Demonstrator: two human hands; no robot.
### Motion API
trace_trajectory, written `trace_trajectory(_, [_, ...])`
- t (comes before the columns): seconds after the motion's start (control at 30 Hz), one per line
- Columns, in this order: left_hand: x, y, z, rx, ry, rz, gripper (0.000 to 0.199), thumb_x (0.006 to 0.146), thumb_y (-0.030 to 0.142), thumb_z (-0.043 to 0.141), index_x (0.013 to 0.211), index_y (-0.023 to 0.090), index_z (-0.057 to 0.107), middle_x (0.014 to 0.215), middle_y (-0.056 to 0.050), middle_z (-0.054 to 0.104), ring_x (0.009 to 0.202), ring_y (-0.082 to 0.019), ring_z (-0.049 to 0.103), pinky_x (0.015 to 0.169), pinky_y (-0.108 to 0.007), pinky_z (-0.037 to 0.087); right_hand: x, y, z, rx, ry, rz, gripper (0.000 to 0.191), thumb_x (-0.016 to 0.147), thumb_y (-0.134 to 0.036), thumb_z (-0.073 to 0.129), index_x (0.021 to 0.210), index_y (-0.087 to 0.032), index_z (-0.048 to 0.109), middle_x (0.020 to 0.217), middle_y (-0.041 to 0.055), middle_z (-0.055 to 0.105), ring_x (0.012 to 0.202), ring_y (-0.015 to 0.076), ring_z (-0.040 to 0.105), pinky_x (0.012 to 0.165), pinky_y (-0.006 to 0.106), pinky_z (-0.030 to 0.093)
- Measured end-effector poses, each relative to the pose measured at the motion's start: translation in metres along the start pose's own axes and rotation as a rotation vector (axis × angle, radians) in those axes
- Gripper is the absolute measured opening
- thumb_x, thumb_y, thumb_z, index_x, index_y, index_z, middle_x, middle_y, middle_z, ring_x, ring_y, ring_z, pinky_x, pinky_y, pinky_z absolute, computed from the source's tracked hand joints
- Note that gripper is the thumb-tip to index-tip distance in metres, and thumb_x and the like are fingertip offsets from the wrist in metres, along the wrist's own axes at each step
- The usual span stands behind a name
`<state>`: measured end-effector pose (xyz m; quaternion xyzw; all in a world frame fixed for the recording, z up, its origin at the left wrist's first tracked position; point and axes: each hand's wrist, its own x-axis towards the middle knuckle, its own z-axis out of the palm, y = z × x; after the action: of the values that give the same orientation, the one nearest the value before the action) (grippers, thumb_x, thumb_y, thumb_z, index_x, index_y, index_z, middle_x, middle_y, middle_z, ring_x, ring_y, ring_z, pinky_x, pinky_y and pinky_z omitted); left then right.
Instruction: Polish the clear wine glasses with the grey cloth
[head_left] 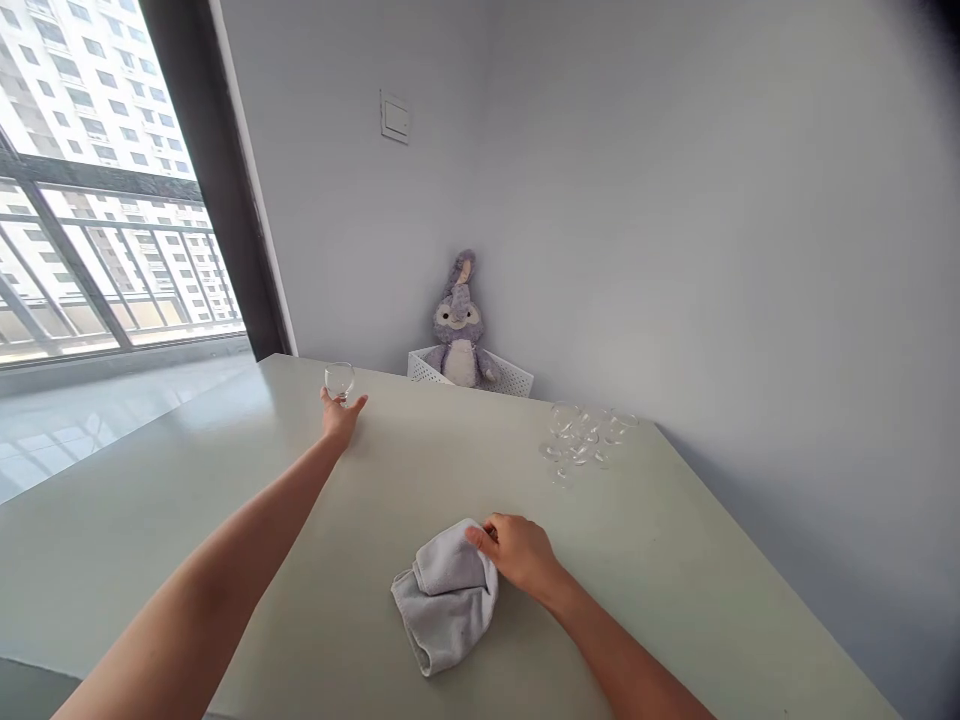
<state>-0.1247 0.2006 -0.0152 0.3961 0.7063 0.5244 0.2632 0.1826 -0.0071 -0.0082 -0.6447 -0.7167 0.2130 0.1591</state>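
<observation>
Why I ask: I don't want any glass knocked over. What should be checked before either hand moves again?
1. Left hand has a closed grip on the lone glass: cannot tell; it is at the stem, thumb out to the side.
2. Lone glass's foot flat on the table: cannot tell; hidden.
3. Right hand grips the cloth: ok, by its edge.
4. Cloth apart from the grouped glasses: ok.
5. Right hand free: not ok, cloth in it.
6. Grouped glasses not touching each other: cannot tell; they overlap in view.
</observation>
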Motion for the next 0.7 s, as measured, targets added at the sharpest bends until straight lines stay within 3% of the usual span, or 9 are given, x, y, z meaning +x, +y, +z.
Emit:
trace_trajectory(0.1, [0.005,-0.003,-0.001,0.008,-0.036,0.018,0.083,0.063,0.048,0.062,0.131,0.021,0.021,0.108,-0.011,0.054,0.090,-0.025,0.056,0.075,-0.037,0.042,0.002,0.000,0.009,0.090,-0.080,0.017,0.032,0.070,-0.047,0.056,0.060,-0.017,0.057,0.058,0.0001,0.056,0.055,0.0123,0.047,0.051,0.023,0.027])
trace_trajectory(0.2, [-0.002,-0.006,0.002,-0.004,-0.117,0.049,0.056,0.068,0.045,0.056,0.114,0.018,0.041,0.092,-0.007,0.058,0.075,-0.019,0.058,0.067,-0.032,0.043,-0.002,0.004,0.010,0.600,-0.214,0.012,0.028,0.067,-0.043,0.061,0.066,-0.016,0.059,0.060,-0.0012,0.056,0.058,0.0120,0.048,0.053,0.022,0.032])
trace_trajectory(0.27, [-0.018,-0.007,0.008,-0.021,-0.194,0.084,0.042,0.071,0.043,0.052,0.103,0.016,0.046,0.083,-0.005,0.058,0.069,-0.016,0.058,0.062,-0.028,0.043,-0.004,0.007,0.007,1.021,-0.234,0.046,0.031,0.067,-0.044,0.062,0.078,-0.014,0.060,0.067,0.0008,0.060,0.062,0.0136,0.052,0.058,0.024,0.037])
trace_trajectory(0.37, [-0.057,-0.004,0.022,-0.040,-0.322,0.160,0.038,0.073,0.042,0.050,0.099,0.015,0.047,0.071,-0.001,0.058,0.064,-0.014,0.057,0.057,-0.024,0.043,-0.003,0.010,0.002,1.430,-0.064,0.132,0.036,0.064,-0.040,0.067,0.087,-0.014,0.059,0.072,0.0036,0.062,0.064,0.0156,0.056,0.060,0.027,0.042])
trace_trajectory(0.5, [-0.124,0.005,0.035,0.003,-0.435,0.287,0.045,0.072,0.045,0.052,0.108,0.018,0.045,0.067,0.002,0.057,0.059,-0.013,0.055,0.057,-0.025,0.041,0.000,0.017,-0.009,1.542,0.298,0.248,0.033,0.058,-0.032,0.071,0.084,-0.018,0.057,0.066,-0.0011,0.060,0.058,0.0141,0.055,0.054,0.025,0.043])
trace_trajectory(0.6, [-0.169,0.008,0.037,0.233,-0.478,0.622,0.058,0.072,0.051,0.053,0.120,0.021,0.038,0.080,-0.001,0.061,0.073,-0.018,0.057,0.069,-0.031,0.041,-0.003,0.019,-0.018,1.504,0.501,0.223,0.030,0.059,-0.033,0.069,0.083,-0.022,0.054,0.066,-0.0043,0.056,0.057,0.0120,0.052,0.053,0.023,0.043])
trace_trajectory(0.7, [-0.197,0.005,0.037,0.436,-0.402,0.963,0.063,0.077,0.054,0.047,0.127,0.019,0.030,0.093,-0.006,0.061,0.089,-0.022,0.057,0.082,-0.037,0.038,-0.011,0.011,-0.022,1.368,0.511,0.078,0.030,0.065,-0.035,0.064,0.090,-0.023,0.054,0.074,-0.0034,0.056,0.063,0.0119,0.052,0.056,0.023,0.043])
